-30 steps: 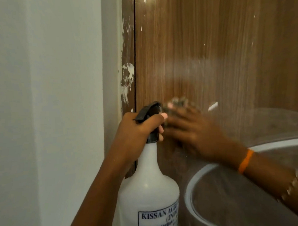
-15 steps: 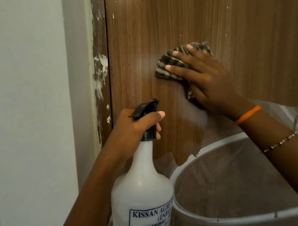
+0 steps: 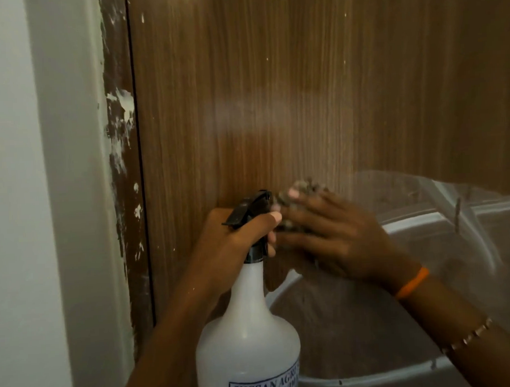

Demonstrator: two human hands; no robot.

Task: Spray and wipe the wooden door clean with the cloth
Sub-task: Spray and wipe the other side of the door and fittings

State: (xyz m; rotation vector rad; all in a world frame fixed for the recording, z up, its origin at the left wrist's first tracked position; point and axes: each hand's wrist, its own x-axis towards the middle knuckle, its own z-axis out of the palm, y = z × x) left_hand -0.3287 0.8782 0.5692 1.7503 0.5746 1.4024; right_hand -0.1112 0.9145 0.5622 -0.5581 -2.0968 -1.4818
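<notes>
Right now: L hand (image 3: 229, 241) grip round smooth white spray bottle (image 3: 248, 334) neck, R hand (image 3: 337, 236) flat on blurred, crumpled cloth (image 3: 303, 189), wood-grain door (image 3: 302, 89).

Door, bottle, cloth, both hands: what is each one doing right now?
wooden door: shut against its frame, hazy streak across it.
spray bottle: upright, held at the neck.
cloth: blurred, bunched under fingers against the door.
left hand: grips the bottle's neck.
right hand: presses the cloth, blurred.
</notes>
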